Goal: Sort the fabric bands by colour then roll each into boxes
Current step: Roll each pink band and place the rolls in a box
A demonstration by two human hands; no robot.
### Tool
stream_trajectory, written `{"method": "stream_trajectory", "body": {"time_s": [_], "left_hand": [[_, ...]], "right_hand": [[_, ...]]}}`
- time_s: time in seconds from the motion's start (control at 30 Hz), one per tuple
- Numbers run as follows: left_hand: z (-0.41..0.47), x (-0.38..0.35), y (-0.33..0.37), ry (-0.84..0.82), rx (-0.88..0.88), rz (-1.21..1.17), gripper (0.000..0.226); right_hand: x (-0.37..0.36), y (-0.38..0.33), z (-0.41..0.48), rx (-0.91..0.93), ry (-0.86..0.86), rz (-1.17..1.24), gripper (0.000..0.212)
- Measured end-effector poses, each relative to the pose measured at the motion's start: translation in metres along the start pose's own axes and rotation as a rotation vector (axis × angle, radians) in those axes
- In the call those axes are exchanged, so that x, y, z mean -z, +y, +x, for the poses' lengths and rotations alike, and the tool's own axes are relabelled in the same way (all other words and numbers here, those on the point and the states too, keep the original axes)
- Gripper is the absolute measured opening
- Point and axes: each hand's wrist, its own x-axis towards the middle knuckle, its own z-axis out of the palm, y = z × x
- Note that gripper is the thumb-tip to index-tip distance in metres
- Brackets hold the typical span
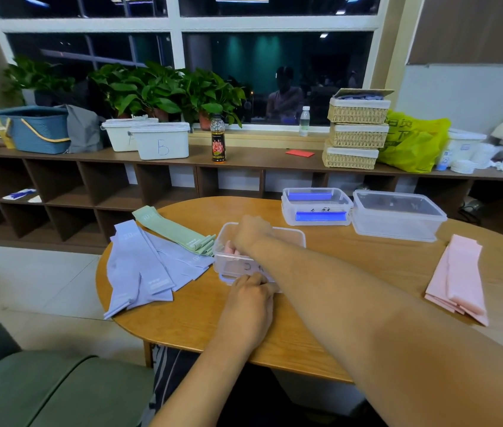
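I've got the clear box (231,268) dead centre on the wooden table (367,251), lid off, a handwritten mark on its near wall. Inside it, at the left end, there's a pink roll (230,248) of fabric, partly covered. My right hand (251,234) is down in the box right over that roll, back of the hand to the camera, fingers tucked out of sight, so I can't say whether it grips the roll or only presses on it. My left hand (250,291) is at the near side, fingers curled onto the box's near rim, holding it.

Far side of the table: a lidded box with blue clips (316,206), and just beside it on the right a larger lidded box (398,215). I can't make out the contents of either one.

Now the bands. The lavender bands (142,269) lie flat and fanned out left of the open box, overlapping, with pale printing on them. The green bands (176,231) are stacked behind those, angled, one end reaching the box's corner. The pink bands (459,275) sit well off to the right in a flat pile near the table edge.
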Motion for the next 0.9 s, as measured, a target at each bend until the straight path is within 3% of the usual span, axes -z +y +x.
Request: {"method": "stream_trajectory", "body": {"time_s": [0.1, 0.23, 0.43, 0.6, 0.9], "left_hand": [[-0.001, 0.002, 0.000, -0.007, 0.000, -0.004, 0.028], [-0.001, 0.007, 0.005, 0.008, 0.010, -0.004, 0.027], [-0.002, 0.013, 0.007, -0.023, 0.034, -0.014, 0.029], [-0.003, 0.015, 0.007, -0.029, 0.049, -0.004, 0.029], [-0.002, 0.019, 0.011, -0.055, 0.065, 0.015, 0.032]], "right_hand": [[0.002, 0.005, 0.003, 0.071, 0.012, -0.057, 0.012], [0.010, 0.016, 0.004, 0.185, 0.026, -0.053, 0.015], [0.024, 0.042, -0.016, 0.519, -0.190, -0.011, 0.018], [0.044, 0.085, -0.035, 0.593, -0.295, -0.045, 0.020], [0.055, 0.109, -0.045, 0.652, -0.278, -0.203, 0.023]]}}
